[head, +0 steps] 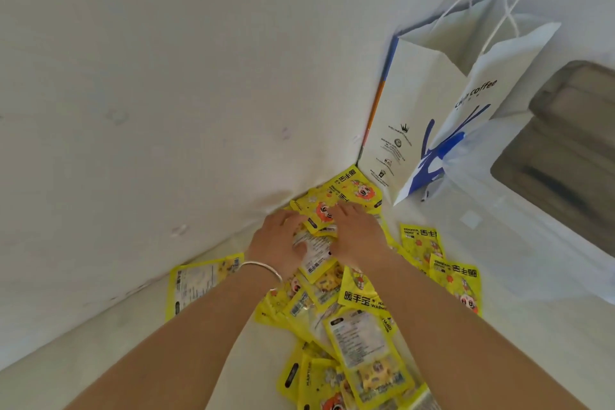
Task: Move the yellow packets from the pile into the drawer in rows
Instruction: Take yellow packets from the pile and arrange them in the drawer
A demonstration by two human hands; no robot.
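A pile of yellow hand-warmer packets lies scattered on a pale surface, running from the bottom centre up to the wall corner. My left hand, with a silver bangle on its wrist, rests on packets near the top of the pile, thumb pressing a packet turned white side up. My right hand lies flat beside it, fingers spread over a yellow packet with a red cartoon face. Whether either hand grips a packet is unclear. No drawer is in view.
A white paper coffee bag with blue print stands against the wall at the right, a thin plastic bag beside it. A dark grey object sits at the far right edge. The white wall fills the left.
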